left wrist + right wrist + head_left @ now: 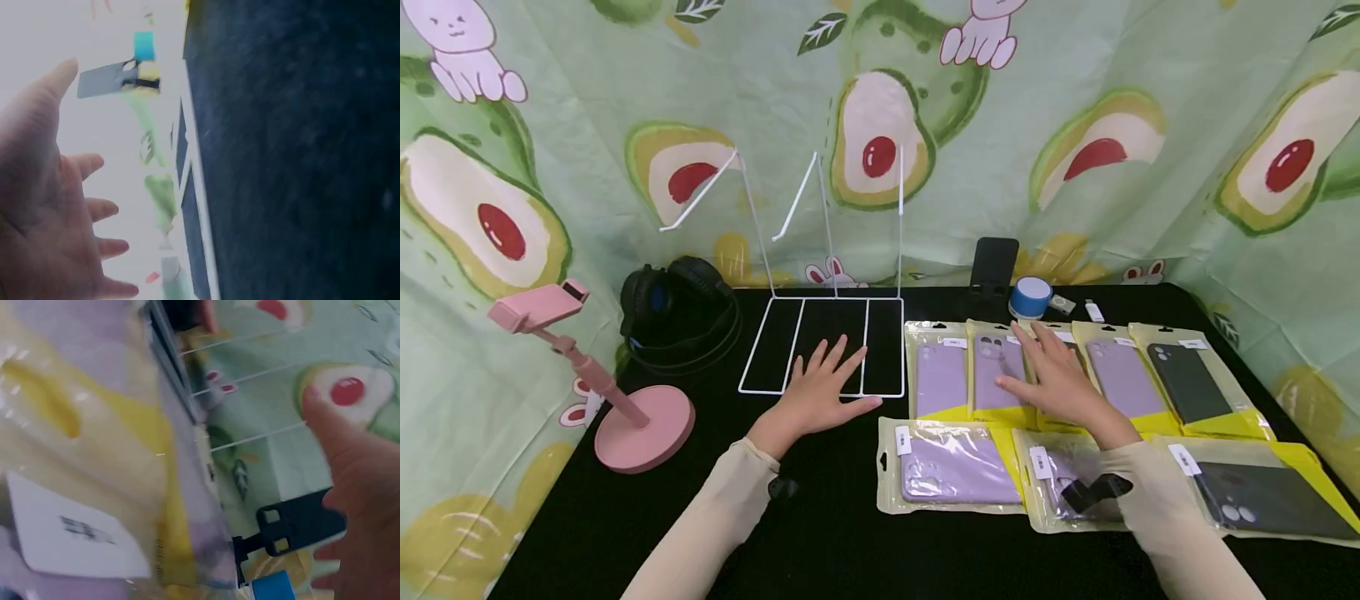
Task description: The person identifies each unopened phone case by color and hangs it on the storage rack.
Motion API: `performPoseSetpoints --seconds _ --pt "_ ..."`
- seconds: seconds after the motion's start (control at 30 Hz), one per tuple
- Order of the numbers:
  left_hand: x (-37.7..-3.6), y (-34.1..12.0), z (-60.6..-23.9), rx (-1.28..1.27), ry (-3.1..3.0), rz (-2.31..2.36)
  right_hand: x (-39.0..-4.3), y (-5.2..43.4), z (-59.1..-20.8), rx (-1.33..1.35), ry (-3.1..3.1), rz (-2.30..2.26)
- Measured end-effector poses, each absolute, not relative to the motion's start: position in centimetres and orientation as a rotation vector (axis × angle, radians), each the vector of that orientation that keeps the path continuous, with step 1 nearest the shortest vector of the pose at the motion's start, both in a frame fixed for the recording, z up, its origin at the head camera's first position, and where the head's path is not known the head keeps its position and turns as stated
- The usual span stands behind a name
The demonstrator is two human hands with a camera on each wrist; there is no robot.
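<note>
No lettering is showing clearly enough to be read. Small white stickers are sitting on the packaged phone cases (992,371) lying under and around the right hand (1060,382), and the right wrist view is catching one such sticker (69,534) beside the hand, but its dark print is blurring into unreadable marks.

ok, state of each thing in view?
left hand: open, flat on rack base
right hand: open, flat on bagged cases
rack: upright, hooks bare
cases: bagged, lying flat
pink stand: upright, clamp holding nothing
headphones: lying on table
</note>
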State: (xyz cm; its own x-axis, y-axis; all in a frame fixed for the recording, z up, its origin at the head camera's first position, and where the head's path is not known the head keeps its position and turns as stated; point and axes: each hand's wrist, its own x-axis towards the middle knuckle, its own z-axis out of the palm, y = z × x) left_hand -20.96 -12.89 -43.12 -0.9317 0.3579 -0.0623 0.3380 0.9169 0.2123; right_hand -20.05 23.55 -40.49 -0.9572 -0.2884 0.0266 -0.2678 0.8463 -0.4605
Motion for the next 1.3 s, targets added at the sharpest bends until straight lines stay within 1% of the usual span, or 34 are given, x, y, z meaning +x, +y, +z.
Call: performPoseSetpoints --seconds 0.17,0.33,0.57,0.7,0.93,1.13,1.3 --pt "-20.7 -15.8 -42.4 0.466 2.918 0.543 -19.7 26.8 -39.3 -0.508 2.841 -1.203" --pt "-21.0 -19.6 -42.2 0.344 2.851 0.746 -19.5 32.4 -38.9 -0.363 2.821 -1.404" --pt "-22.1 -23.0 -42.8 0.173 2.750 0.829 -19.4 40.1 -39.9 0.033 2.852 -1.249" --pt "-22.7 -23.5 -43.4 0.127 2.729 0.811 -19.5 43.1 -40.8 0.105 2.853 -1.086" --pt "-23.5 -24.3 -44.6 0.080 2.708 0.789 -19.2 46.1 -42.1 0.221 2.797 -0.992" --pt "-23.4 -25.3 -45.3 0.079 2.690 0.841 -18.8 47.0 -42.9 0.255 2.780 -0.923" --pt "-23.0 -25.9 -45.8 0.094 2.724 0.898 -19.0 47.3 -43.6 0.392 2.749 -0.950"
